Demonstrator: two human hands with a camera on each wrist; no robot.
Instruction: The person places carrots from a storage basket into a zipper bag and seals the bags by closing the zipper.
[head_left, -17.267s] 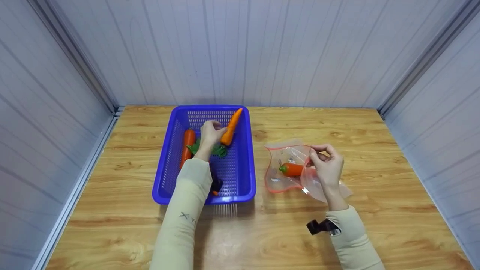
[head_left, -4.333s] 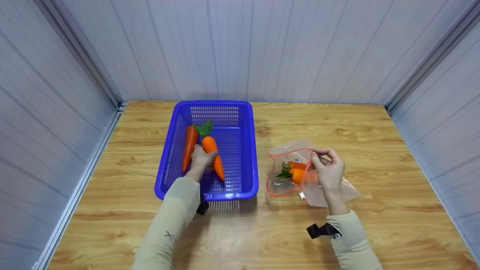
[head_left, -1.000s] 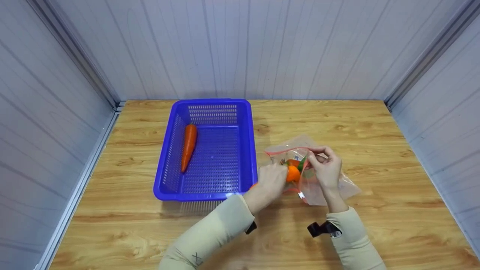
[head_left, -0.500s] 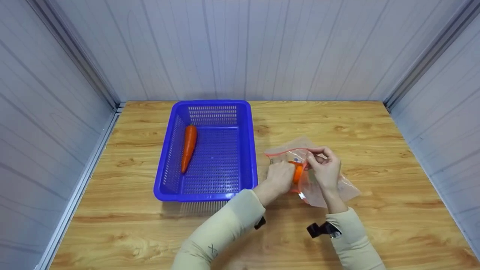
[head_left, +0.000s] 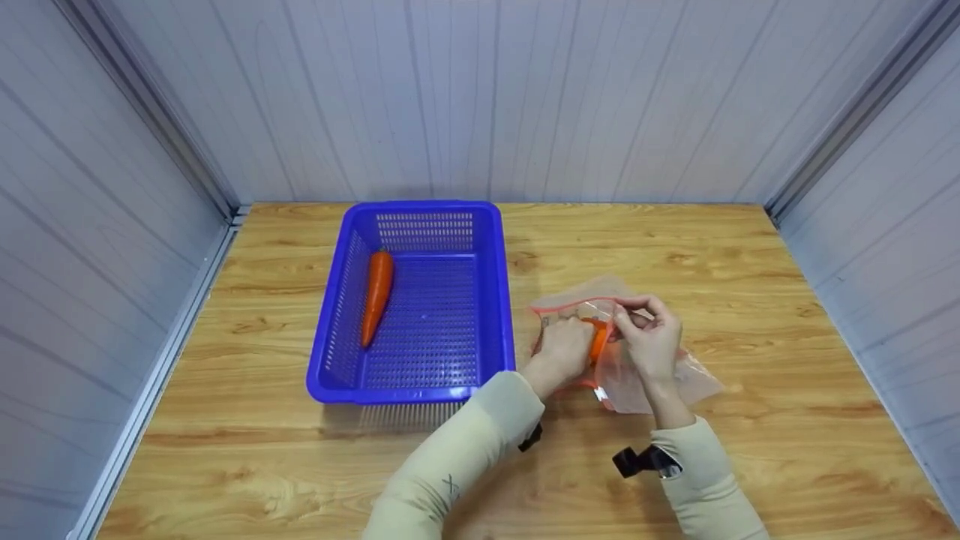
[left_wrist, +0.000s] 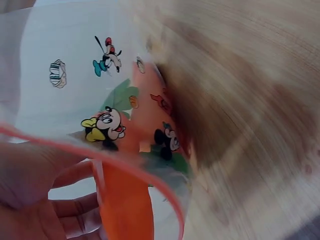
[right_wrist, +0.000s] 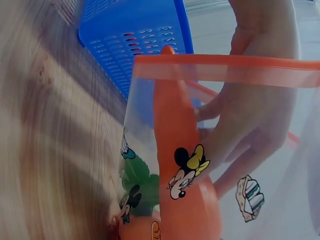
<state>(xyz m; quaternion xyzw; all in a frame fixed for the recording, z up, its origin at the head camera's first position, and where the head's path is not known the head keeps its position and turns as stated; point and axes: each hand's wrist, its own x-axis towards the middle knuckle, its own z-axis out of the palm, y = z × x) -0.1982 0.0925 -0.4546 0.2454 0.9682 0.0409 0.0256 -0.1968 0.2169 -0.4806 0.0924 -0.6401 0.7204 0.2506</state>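
Observation:
My left hand [head_left: 566,345] reaches into the mouth of a clear zip bag [head_left: 637,382] with a red-orange zip edge. Its loosely spread fingers [left_wrist: 80,205] lie alongside an orange carrot [left_wrist: 125,205], fingertips at its side rather than wrapped round it. That carrot [right_wrist: 175,115] slants into the bag, its narrow end at the opening. Deeper inside, more orange vegetables and green leaves [right_wrist: 137,175] show through the printed film. My right hand [head_left: 651,337] pinches the bag's edge between thumb and fingers and holds the mouth apart.
A blue plastic basket [head_left: 506,300] stands to the left of the bag, with one darker orange carrot [head_left: 378,296] along its left side. Both rest on a wood-grain table [head_left: 247,420], with pale panel walls [head_left: 480,105] behind and at the sides.
The long leafy carrot has gone from the basket into the bag, carried by my left hand. Over the last second that hand moved right, further into the mouth. My right hand keeps its pinch.

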